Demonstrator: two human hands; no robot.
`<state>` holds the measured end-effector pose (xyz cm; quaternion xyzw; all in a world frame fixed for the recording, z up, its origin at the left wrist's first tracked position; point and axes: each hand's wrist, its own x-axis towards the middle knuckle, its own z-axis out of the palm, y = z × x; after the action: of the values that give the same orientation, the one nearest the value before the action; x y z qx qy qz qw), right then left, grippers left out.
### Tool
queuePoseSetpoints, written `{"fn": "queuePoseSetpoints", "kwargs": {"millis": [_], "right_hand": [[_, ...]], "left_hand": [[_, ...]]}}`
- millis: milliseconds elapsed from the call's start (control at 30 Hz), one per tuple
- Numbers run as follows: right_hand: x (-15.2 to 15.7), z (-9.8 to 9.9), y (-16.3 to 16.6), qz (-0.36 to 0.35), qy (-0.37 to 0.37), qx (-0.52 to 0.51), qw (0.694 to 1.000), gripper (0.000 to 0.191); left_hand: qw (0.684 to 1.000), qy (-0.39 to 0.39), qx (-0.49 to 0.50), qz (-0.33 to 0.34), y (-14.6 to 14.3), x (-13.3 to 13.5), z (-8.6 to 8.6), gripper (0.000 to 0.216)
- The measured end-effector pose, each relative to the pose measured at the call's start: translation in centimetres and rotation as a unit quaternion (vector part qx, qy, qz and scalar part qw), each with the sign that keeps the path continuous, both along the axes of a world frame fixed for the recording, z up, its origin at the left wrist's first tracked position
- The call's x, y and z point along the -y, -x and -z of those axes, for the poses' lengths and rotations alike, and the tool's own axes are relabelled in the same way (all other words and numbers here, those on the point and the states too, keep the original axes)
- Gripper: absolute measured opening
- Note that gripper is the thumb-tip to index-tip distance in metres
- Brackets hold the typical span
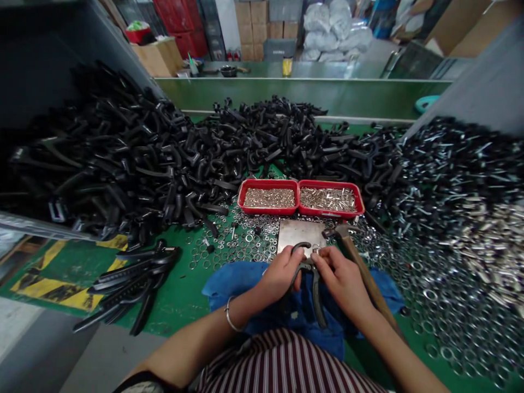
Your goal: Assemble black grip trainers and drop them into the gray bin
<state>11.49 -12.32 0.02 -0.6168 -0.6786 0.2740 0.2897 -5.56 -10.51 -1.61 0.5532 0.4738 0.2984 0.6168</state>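
Note:
Over a blue cloth (233, 281), my left hand (282, 273) is closed around a black clamp-like part (318, 305) with a curved jaw and long handles. My right hand (341, 275) is closed, thumb and fingertips pinched at the part's pivot area. Between those fingertips shows a small shiny coil-like piece (315, 249), too small to name surely. Just beyond both hands lies a square metal plate (292, 232). A hammer (356, 256) with a wooden handle rests beside my right hand, its head at the plate's right edge.
Two red trays (268, 210) of small metal pieces stand behind the plate. Black curved parts (176, 158) are heaped left and behind. Metal rings (458, 322) and pins (503, 245) spread at right. Several finished-looking black clamps (131, 284) lie at left near yellow-black tape (61, 295).

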Motion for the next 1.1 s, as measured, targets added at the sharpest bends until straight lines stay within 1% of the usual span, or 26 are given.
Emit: {"fn": "queuePoseSetpoints", "kwargs": {"millis": [67, 167, 267, 333, 400, 500, 567, 633, 667, 733, 833, 900, 967, 1000, 1067, 1100], "right_hand": [[-0.1, -0.1, 0.3, -0.004, -0.008, -0.001, 1.000, 0.026], [0.0, -0.1, 0.7, -0.012, -0.019, -0.011, 1.000, 0.023], [0.4, 0.2, 1.0, 0.016, -0.029, -0.037, 0.999, 0.023], [0.8, 0.3, 1.2, 0.045, -0.034, -0.055, 0.997, 0.023], [1.1, 0.1, 1.2, 0.052, -0.024, -0.067, 0.996, 0.022], [1.5, -0.2, 0.8, 0.015, 0.008, -0.082, 0.997, 0.021], [1.5, -0.4, 0.4, -0.033, 0.029, -0.099, 0.994, 0.021], [1.7, -0.4, 0.1, -0.089, 0.054, -0.129, 0.986, 0.022], [1.8, -0.3, 0.1, -0.110, 0.068, -0.144, 0.981, 0.022], [2.4, -0.1, 0.1, -0.130, 0.097, -0.163, 0.973, 0.024], [3.5, 0.0, 0.4, -0.133, 0.126, -0.160, 0.970, 0.026], [3.6, 0.0, 0.6, -0.142, 0.135, -0.154, 0.968, 0.027], [2.5, 0.1, 0.6, -0.133, 0.141, -0.140, 0.971, 0.029], [1.5, 0.3, 0.6, -0.127, 0.144, -0.122, 0.974, 0.030], [-1.5, 0.8, 0.1, -0.115, 0.136, -0.062, 0.982, 0.030], [-3.3, 1.1, -0.3, -0.113, 0.115, -0.025, 0.987, 0.029]], "left_hand": [[1.000, 0.006, 0.005, 0.016, -0.2, 0.1, -0.2, 0.043], [1.000, 0.004, 0.008, 0.014, -0.5, 0.2, -0.4, 0.041], [1.000, -0.019, -0.010, -0.001, -0.5, 0.2, -0.7, 0.040], [0.997, -0.047, -0.053, 0.000, -0.4, 0.1, -1.0, 0.038], [0.988, -0.090, -0.125, 0.014, 0.0, 0.0, -1.2, 0.035], [0.957, -0.171, -0.225, 0.064, 0.9, -0.4, -1.2, 0.034], [0.935, -0.226, -0.246, 0.118, 1.6, -0.7, -1.1, 0.040], [0.914, -0.266, -0.245, 0.185, 2.2, -0.9, -1.0, 0.050], [0.904, -0.277, -0.245, 0.216, 2.5, -0.9, -1.0, 0.058], [0.887, -0.283, -0.252, 0.265, 2.9, -0.6, -1.3, 0.069], [0.874, -0.278, -0.258, 0.304, 3.2, 0.1, -2.0, 0.071], [0.871, -0.265, -0.261, 0.322, 3.2, -0.2, -2.6, 0.074], [0.872, -0.236, -0.269, 0.334, 2.9, -1.5, -2.8, 0.076], [0.873, -0.220, -0.271, 0.340, 2.7, -2.6, -2.6, 0.077], [0.872, -0.209, -0.284, 0.340, 2.2, -5.2, -2.0, 0.077], [0.866, -0.219, -0.303, 0.332, 1.9, -6.4, -1.6, 0.075]]}}
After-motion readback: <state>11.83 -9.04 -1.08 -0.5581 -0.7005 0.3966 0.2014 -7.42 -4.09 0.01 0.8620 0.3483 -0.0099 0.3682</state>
